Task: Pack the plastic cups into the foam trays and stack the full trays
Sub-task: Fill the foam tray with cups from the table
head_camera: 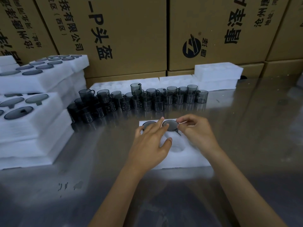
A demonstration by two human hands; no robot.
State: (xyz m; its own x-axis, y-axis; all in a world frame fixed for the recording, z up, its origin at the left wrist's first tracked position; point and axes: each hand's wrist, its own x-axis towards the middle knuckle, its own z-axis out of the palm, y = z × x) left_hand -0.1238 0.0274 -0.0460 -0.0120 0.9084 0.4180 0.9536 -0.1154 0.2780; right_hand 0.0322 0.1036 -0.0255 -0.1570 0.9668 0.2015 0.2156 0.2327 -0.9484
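A white foam tray (193,154) lies on the steel table in front of me. Two smoky grey cups sit in its far holes: the left cup (148,124) and the right cup (170,125). My left hand (151,141) lies flat over the tray with straight fingers touching the left cup. My right hand (195,130) pinches the rim of the right cup by its handle. An empty hole (177,147) shows nearer me. Several loose grey cups (139,99) stand in a long cluster behind the tray.
Stacks of full foam trays (32,115) rise at the left. Empty foam trays (218,72) lie at the back, against a wall of cardboard boxes (131,38). Bare steel table (254,128) extends to the right and toward me.
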